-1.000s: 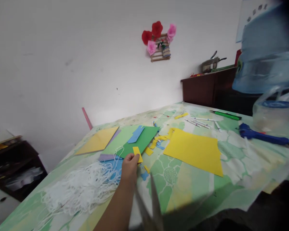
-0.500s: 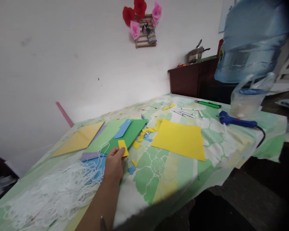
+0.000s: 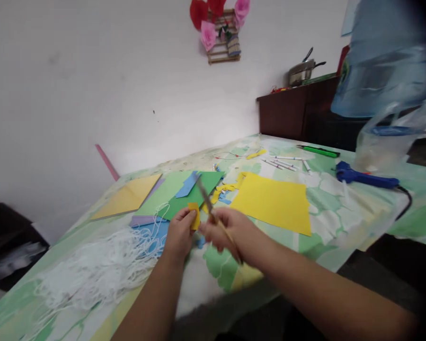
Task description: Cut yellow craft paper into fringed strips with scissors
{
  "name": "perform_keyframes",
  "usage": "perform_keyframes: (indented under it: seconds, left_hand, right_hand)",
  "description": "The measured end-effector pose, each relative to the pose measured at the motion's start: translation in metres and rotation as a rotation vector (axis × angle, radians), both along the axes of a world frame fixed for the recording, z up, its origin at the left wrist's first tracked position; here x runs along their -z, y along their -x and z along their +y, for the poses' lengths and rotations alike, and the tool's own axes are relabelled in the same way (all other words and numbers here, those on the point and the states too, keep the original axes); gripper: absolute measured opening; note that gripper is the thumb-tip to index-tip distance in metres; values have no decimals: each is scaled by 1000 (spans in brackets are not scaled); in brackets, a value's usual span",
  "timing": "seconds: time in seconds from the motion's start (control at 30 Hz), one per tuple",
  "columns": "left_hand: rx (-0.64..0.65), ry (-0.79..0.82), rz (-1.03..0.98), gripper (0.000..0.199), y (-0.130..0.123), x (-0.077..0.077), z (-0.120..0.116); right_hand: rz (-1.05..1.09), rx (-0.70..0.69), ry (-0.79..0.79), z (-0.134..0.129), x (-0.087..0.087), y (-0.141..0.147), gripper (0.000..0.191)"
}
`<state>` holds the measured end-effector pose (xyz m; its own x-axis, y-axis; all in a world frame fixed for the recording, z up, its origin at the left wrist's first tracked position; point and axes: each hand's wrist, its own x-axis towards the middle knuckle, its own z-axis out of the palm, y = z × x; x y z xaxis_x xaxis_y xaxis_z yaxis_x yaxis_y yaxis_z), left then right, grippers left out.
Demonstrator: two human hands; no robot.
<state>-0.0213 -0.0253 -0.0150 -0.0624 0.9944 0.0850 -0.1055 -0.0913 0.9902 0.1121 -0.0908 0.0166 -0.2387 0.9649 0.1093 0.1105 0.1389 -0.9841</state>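
Observation:
My left hand [image 3: 179, 233] pinches a small yellow paper piece [image 3: 195, 217] between thumb and fingers. Close to its right, my right hand [image 3: 230, 231] is closed on a pair of scissors [image 3: 206, 195], blurred by motion, with the blades pointing up and away from me. The blades are beside the yellow piece; I cannot tell whether they touch it. Beyond my hands lie green sheets [image 3: 175, 198] with a blue paper strip [image 3: 188, 184] on top. A large yellow sheet [image 3: 273, 203] lies to the right, with yellow and blue scraps [image 3: 222, 193] by its left edge.
A tangled heap of white cord [image 3: 95, 270] covers the left front of the table. Farther right are several markers [image 3: 282, 164], a green cutter [image 3: 319, 151], a blue glue gun [image 3: 364, 177] with a cable, and a plastic bag [image 3: 383, 147]. A water bottle [image 3: 383, 80] stands behind.
My right hand has come in from the lower right with the scissors. The left hand still holds the yellow piece, now turned more edge-on. The view has shifted slightly left.

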Motion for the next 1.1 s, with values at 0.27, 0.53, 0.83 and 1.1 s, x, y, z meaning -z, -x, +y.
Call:
perform_keyframes:
  seconds: [0.27, 0.53, 0.83, 1.1]
  left_hand:
    - [62, -41, 110, 18, -5, 11, 6]
    - [58, -72, 248, 7, -10, 7, 2]
    - [20, -51, 239, 22, -9, 1, 0]
    - [-121, -103, 212, 21, 6, -2, 5]
  right_hand:
    - [269, 34, -30, 98, 31, 2, 24]
    - [368, 2, 22, 96, 44, 4, 22]
    - [379, -47, -8, 86, 48, 13, 25]
    - [17, 77, -188, 88, 41, -3, 25]
